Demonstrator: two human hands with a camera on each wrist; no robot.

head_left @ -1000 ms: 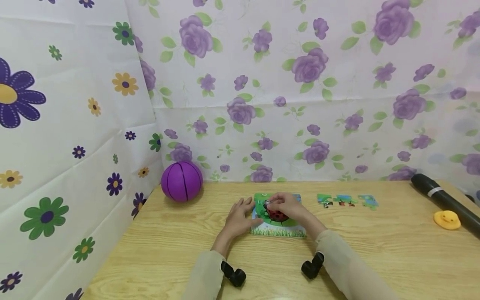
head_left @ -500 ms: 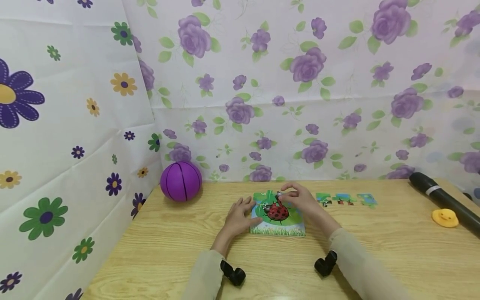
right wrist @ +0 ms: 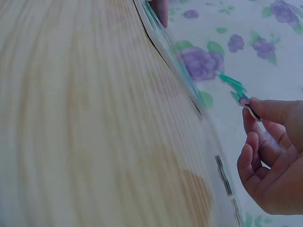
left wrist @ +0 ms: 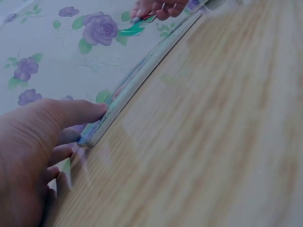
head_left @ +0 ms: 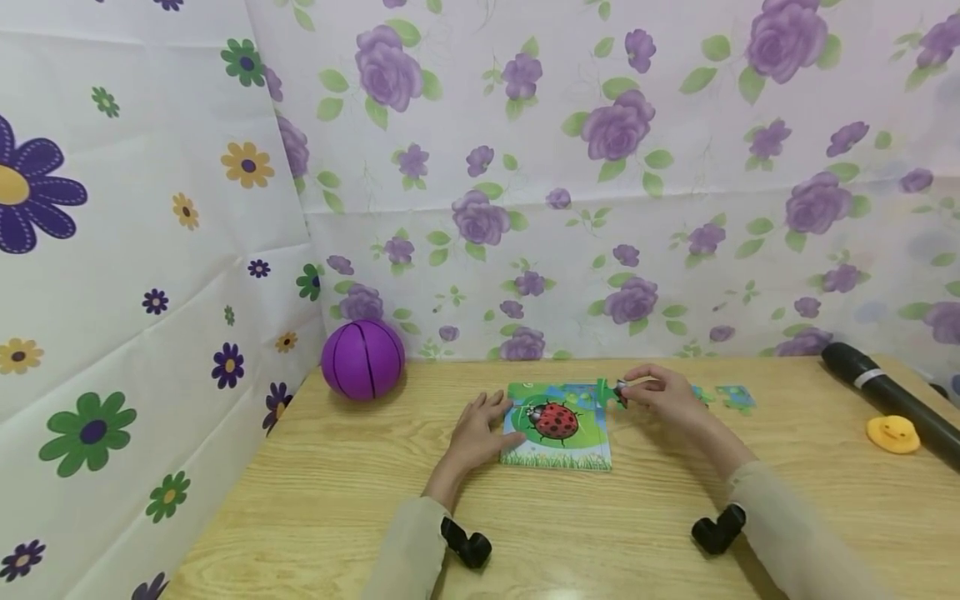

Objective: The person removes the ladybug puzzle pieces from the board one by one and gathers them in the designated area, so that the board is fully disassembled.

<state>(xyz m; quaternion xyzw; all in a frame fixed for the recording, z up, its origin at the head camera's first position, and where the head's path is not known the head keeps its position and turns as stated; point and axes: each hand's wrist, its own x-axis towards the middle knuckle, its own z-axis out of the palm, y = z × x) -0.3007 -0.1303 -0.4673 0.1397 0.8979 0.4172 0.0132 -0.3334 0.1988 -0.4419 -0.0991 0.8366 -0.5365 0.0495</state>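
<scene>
A ladybug jigsaw puzzle [head_left: 562, 458] lies flat on the wooden table, its upper right part showing a bluish bare tray area. My left hand [head_left: 474, 433] rests at its left edge, fingers spread; in the left wrist view the thumb [left wrist: 90, 112] lies on the corner of the puzzle [left wrist: 137, 78]. Between thumb and fingertips my right hand [head_left: 671, 404] pinches a green puzzle piece [head_left: 604, 392] with a dark and red part, raised just right of the puzzle's upper right corner. The right wrist view shows this puzzle piece [right wrist: 234, 87] held tilted above the table.
Loose puzzle pieces [head_left: 735, 397] lie to the right, some hidden behind my right hand. A purple ball [head_left: 363, 360] sits at the back left. On the far right are a yellow rubber duck [head_left: 892, 434] and a long black cylindrical object [head_left: 900, 408]. Floral cloth [head_left: 525, 283] hangs behind the table.
My right hand has lifted the piece off the puzzle's upper middle and carried it right, past the corner. The ladybug has come fully into view. My left hand has stayed put.
</scene>
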